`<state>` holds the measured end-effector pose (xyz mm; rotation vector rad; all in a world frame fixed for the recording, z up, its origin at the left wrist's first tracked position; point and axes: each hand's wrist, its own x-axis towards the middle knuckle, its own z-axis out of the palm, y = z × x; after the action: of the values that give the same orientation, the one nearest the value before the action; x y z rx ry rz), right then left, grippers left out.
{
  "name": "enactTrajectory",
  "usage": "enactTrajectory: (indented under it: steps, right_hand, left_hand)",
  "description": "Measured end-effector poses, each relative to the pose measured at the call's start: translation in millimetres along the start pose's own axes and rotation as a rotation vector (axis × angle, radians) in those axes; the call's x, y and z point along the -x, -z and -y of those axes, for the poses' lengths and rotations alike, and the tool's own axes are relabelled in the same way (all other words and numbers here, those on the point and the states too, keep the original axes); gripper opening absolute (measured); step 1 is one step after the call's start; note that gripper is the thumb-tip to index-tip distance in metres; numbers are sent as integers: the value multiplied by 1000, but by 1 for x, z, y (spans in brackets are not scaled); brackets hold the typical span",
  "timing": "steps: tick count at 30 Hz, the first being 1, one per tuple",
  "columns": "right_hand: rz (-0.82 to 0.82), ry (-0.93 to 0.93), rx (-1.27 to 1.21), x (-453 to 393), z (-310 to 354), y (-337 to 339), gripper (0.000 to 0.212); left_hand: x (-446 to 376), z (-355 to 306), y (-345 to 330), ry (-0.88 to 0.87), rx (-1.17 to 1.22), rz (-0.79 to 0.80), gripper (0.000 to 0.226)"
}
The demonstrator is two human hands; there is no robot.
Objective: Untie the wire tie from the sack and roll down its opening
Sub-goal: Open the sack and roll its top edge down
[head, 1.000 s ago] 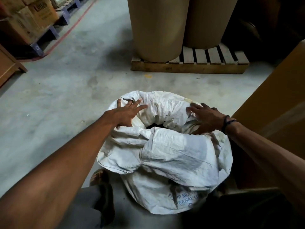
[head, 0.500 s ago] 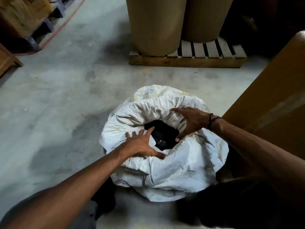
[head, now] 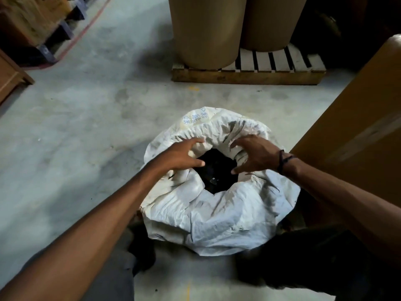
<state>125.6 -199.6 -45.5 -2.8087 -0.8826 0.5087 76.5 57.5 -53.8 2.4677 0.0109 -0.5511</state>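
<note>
A white woven sack (head: 221, 216) stands on the concrete floor in front of me, its top rolled down into a thick rim around a dark opening (head: 217, 170). Dark contents show inside. My left hand (head: 182, 155) grips the rolled rim at the far left of the opening, fingers curled over the fabric. My right hand (head: 253, 155) grips the rim at the far right, thumb toward the opening, a dark band on its wrist. No wire tie is visible.
A wooden pallet (head: 249, 70) with two tall brown cardboard drums (head: 206, 29) stands just beyond the sack. A large brown carton (head: 358, 127) rises close on the right. Stacked boxes on blue pallets (head: 32, 25) sit far left. Bare concrete floor (head: 76, 127) lies left.
My left hand has moved from the near rim up to the far left rim. My right hand has shifted slightly and curled onto the far right rim. The opening is wider.
</note>
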Motion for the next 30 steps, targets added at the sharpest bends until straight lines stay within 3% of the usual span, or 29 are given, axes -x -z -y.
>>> enactTrajectory:
  steps: [4,7,12,17,22,30]
  right_hand:
    - [153,-55,212,4,4,-16,154]
    - [275,-90,329,1,-8,-5,163]
    - [267,-51,450,-4,-23,31,161]
    - [249,-50,325,-12,-17,42,171]
    - [323,-121,374,-18,-24,49,161]
    - [312,-115,384,22,2,108,180]
  left_hand:
    - [-13,21,9,32,-303,-3,140]
    - [-22,25,22,39,-396,-32,158]
    - [-33,32,61,56,-557,-74,164]
    - [-25,24,53,75,-626,57,177]
    - [-14,37,49,90,-737,101,177]
    - [29,18,101,151,-788,59,177]
